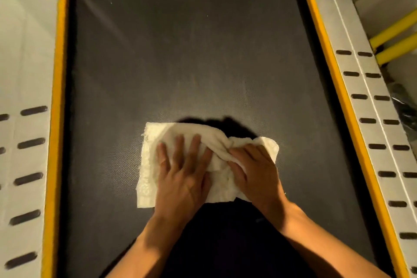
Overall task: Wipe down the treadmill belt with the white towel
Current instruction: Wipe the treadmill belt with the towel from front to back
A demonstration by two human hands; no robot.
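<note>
The white towel (220,153) is spread, partly crumpled, on the near middle of the dark treadmill belt (180,52), well apart from both long edges. The left hand (182,174) is laid flat on the towel's left half, fingers straight and spread, palm pressed down; nothing is gripped by it. The right hand (255,169) is set on the towel's right half, where its fingers are curled into a bunched fold of the cloth, so that the fold is held tight. The 2 hands are kept close together, and a ridge of rumpled towel is raised between them. A flat strip of towel is left uncovered at the left, and a smaller corner at the far right. A dark shadow is cast on the belt just beyond the towel. The belt is bordered on both sides by yellow strips (59,74), and outside these, grey side rails (370,108) with rows of dark oval slots are seen. At the far right, 2 yellow tubes (394,36) are visible beyond the rail.
</note>
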